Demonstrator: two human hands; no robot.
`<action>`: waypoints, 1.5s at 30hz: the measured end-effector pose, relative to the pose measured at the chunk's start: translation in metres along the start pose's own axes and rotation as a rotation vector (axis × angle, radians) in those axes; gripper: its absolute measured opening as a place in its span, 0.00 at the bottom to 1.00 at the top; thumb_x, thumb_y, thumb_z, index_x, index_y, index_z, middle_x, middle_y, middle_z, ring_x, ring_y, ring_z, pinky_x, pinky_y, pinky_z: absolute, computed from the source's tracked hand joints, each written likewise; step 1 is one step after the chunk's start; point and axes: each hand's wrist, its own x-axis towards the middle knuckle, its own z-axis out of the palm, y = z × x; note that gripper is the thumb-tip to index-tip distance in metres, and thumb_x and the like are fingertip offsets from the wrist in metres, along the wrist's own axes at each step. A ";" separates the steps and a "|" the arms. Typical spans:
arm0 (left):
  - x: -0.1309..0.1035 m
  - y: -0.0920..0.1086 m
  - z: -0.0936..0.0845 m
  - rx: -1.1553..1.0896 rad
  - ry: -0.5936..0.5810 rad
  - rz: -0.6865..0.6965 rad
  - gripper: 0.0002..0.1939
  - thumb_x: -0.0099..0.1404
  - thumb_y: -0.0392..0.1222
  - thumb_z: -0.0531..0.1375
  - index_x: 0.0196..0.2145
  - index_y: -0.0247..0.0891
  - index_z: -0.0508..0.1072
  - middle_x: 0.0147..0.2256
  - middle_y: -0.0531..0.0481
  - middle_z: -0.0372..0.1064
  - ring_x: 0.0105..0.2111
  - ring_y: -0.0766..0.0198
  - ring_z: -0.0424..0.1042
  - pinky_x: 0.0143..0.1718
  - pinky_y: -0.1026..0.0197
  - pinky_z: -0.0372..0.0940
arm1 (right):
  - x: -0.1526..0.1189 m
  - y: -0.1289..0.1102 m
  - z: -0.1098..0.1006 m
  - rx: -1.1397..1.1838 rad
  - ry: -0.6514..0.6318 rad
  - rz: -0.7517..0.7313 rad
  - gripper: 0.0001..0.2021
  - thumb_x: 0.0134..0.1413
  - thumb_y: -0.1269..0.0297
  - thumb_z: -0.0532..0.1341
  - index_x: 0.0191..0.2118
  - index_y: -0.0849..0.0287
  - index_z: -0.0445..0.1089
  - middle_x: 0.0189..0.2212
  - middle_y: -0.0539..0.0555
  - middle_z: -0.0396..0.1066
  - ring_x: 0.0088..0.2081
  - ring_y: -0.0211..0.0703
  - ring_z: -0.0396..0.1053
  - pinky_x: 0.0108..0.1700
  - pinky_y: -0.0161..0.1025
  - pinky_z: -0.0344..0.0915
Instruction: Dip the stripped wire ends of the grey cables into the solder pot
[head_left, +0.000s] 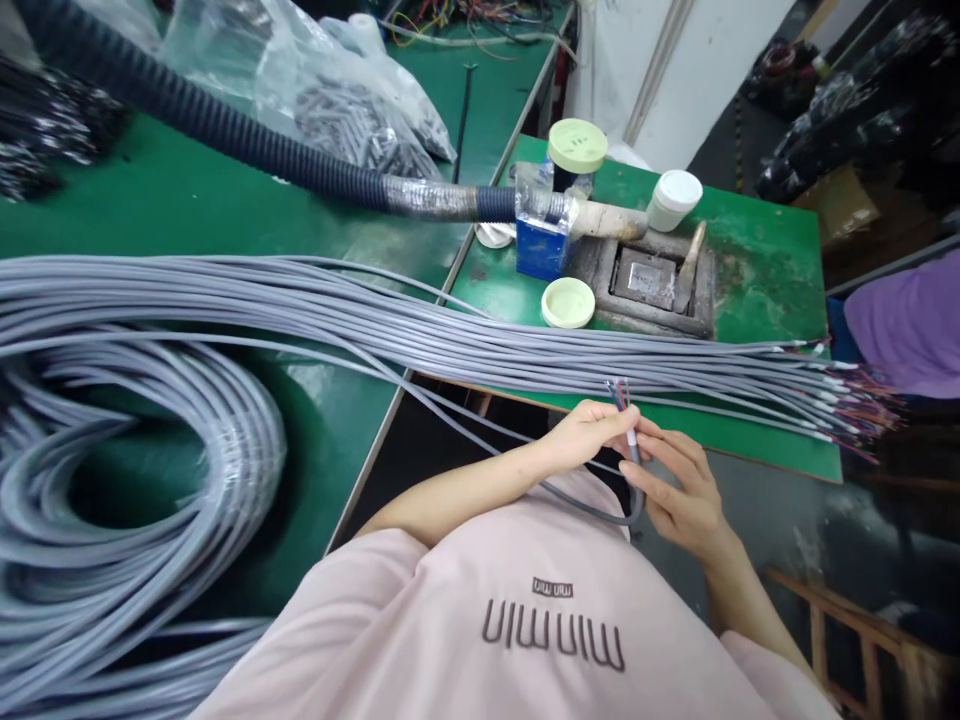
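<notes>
Between my hands, close to my body, is the end of a grey cable point(636, 480), with thin red, blue and dark wires point(621, 393) fanning out at its tip. My left hand point(589, 432) pinches around the wires and the white collar below them. The fingers of my right hand point(681, 485) close on the grey sheath just beneath. From there the cable bends in a loop and runs off to the left. Just beyond my hands lies a long bundle of grey cables point(525, 355), its stripped coloured ends point(847, 400) at the right.
Coiled cables point(240, 450) lie on the green table point(315, 400) at left. Behind the bundle are a solder pot point(649, 280), a blue box point(541, 248), a pale lid point(568, 303), a white jar point(673, 200) and a black hose point(300, 165). A person's purple sleeve point(911, 325) shows right.
</notes>
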 end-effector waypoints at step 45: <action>0.046 -0.006 0.008 1.629 -0.037 0.596 0.10 0.67 0.44 0.55 0.37 0.38 0.74 0.33 0.49 0.71 0.33 0.64 0.70 0.37 0.62 0.62 | -0.021 0.027 0.007 1.311 0.889 1.145 0.17 0.61 0.50 0.57 0.47 0.58 0.66 0.33 0.54 0.77 0.24 0.37 0.71 0.26 0.36 0.70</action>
